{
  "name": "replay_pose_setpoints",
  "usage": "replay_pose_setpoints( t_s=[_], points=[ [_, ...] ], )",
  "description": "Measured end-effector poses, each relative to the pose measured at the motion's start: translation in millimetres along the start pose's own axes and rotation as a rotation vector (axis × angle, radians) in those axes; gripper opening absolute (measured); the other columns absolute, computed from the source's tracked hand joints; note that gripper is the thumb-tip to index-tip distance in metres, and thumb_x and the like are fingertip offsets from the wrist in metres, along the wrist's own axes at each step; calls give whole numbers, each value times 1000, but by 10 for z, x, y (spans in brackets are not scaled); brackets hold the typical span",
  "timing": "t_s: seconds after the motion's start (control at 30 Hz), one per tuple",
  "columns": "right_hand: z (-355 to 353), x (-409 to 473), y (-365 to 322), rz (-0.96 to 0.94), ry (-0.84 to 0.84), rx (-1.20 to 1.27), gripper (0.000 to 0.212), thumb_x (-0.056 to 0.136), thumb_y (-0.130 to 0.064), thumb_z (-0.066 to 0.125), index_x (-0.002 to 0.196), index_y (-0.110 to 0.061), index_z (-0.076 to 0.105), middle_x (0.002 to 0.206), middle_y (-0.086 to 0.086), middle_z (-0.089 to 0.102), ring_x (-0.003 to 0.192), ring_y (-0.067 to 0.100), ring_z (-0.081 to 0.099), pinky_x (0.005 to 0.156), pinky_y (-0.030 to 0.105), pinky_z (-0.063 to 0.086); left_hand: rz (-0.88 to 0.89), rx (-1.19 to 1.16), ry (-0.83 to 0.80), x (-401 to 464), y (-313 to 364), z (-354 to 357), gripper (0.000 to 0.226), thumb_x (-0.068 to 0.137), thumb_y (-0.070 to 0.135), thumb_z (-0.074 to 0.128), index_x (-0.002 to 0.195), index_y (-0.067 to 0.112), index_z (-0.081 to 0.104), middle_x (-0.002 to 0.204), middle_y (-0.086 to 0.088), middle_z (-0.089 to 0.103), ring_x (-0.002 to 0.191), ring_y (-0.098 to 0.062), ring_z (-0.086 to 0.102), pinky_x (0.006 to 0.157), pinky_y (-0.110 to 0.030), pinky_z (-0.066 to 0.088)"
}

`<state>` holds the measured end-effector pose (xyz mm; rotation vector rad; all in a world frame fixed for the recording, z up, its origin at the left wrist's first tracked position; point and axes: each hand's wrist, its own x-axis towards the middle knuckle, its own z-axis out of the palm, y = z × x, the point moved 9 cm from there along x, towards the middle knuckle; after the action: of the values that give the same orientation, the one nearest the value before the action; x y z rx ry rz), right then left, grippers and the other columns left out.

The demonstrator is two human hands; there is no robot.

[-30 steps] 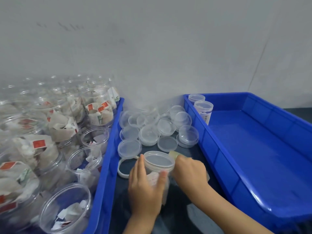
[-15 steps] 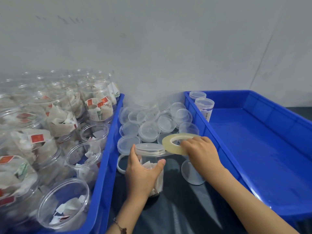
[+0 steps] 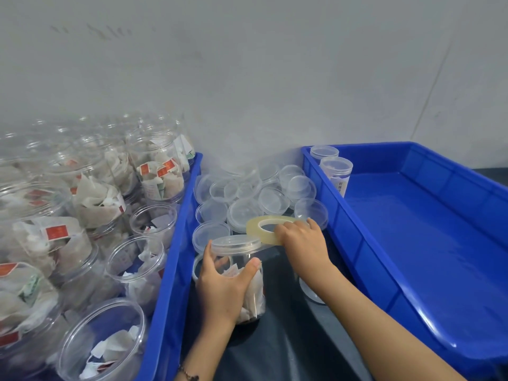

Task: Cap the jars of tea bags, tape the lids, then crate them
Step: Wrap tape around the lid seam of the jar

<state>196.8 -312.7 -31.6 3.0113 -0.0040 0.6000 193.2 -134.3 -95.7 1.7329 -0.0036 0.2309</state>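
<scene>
A clear plastic jar of tea bags, capped with a clear lid, is being gripped round its body by the left hand, upright on the dark tabletop. A yellowish tape roll is being held by the right hand, touching the lid's rim. Loose clear lids are being kept just behind. Open filled jars are being stored in the left blue crate; two capped jars are being kept in the right blue crate.

Blue crates, clear lids, yellowish tape roll, red-tagged tea bags
</scene>
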Motion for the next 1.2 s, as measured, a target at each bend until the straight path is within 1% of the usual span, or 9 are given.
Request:
replay_pose_setpoints(
  t_s=[0.23,0.37,0.53,0.67,0.77,0.9,0.97,1.07,1.2],
  points=[
    [256,119,-212,71,-63,83,36,91,-12,45,124,-24,53,113,0,62,110,26,53,112,43,16,-12,-67,40,17,14,-81,102,41,64,71,132,26,46,101,26,60,93,16,57,77,-18,45],
    [213,106,-323,87,13,89,33,88,-17,53,119,-26,58,103,-4,66,101,22,59,110,41,25,24,-33,68,-81,69,-87,103,47,53,79,138,24,41,117,12,61,101,1,59,84,-22,48],
    [-86,-68,-194,130,178,134,26,62,-22,82,85,-20,71,69,-3,68,64,19,66,70,31,50,144,-77,0,-266,297,73,103,45,55,83,134,33,36,117,29,50,102,23,49,81,0,39],
    [-360,-188,-29,174,207,51,32,46,-14,88,60,-15,60,51,-3,57,39,17,53,39,20,24,76,-342,-112,-304,382,236,109,45,89,61,131,29,33,124,18,51,111,13,52,89,-10,41],
    [-454,-294,38,204,190,63,35,41,-6,85,50,-11,52,43,0,51,30,21,44,39,18,16,-83,-486,-177,-301,260,356,70,72,82,39,118,30,49,120,6,61,110,-2,59,91,-22,44],
    [-314,-459,152,277,81,112,18,73,-17,68,68,-12,52,63,1,60,49,21,46,43,22,11,-62,-212,-110,-249,207,294,50,83,57,23,114,34,56,118,12,59,103,15,54,89,-6,40],
    [-232,-531,173,307,22,126,15,79,-18,62,72,-14,50,70,1,62,53,23,47,43,25,9,60,-29,-26,-257,240,195,64,86,49,22,132,14,51,133,-1,53,121,-7,48,103,-21,35],
    [-281,-561,65,294,26,95,27,59,-6,77,62,-12,50,54,1,58,39,24,50,42,21,-1,168,28,194,-353,292,-40,53,95,38,32,131,3,47,122,-4,54,111,-18,52,89,-17,36],
    [-120,-544,-29,286,-98,89,9,85,-12,50,86,-18,44,92,-1,64,76,24,63,51,28,24,206,50,178,-501,383,-66,62,88,52,41,133,10,49,127,8,49,120,-16,51,95,-17,35]
  ],
)
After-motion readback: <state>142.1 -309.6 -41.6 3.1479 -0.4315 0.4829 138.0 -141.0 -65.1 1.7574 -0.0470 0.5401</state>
